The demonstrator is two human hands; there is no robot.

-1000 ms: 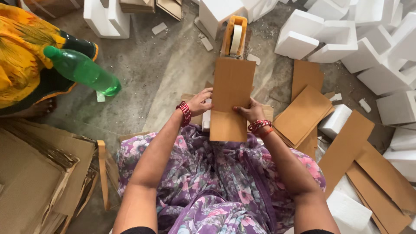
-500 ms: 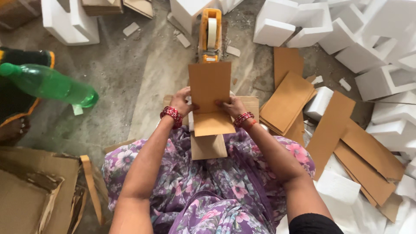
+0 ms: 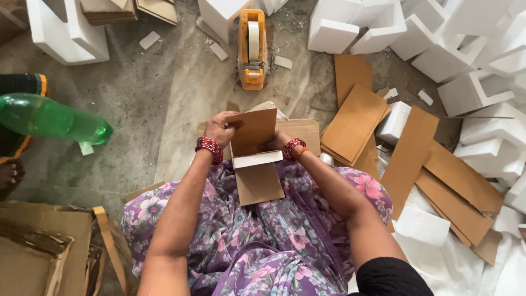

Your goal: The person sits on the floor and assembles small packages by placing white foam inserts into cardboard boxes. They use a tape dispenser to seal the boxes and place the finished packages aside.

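Head view: hands [image 3: 249, 137] fold cardboard box [image 3: 256, 156].

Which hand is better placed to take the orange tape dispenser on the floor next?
Probably the left hand: it sits at the top corner of the folded brown cardboard sheet, closer to the orange tape dispenser. The right hand is lower, behind the sheet.

Orange tape dispenser [image 3: 252, 49], green plastic bottle [image 3: 52, 119], white foam blocks [image 3: 482, 90], loose cardboard sheets [image 3: 355, 121].
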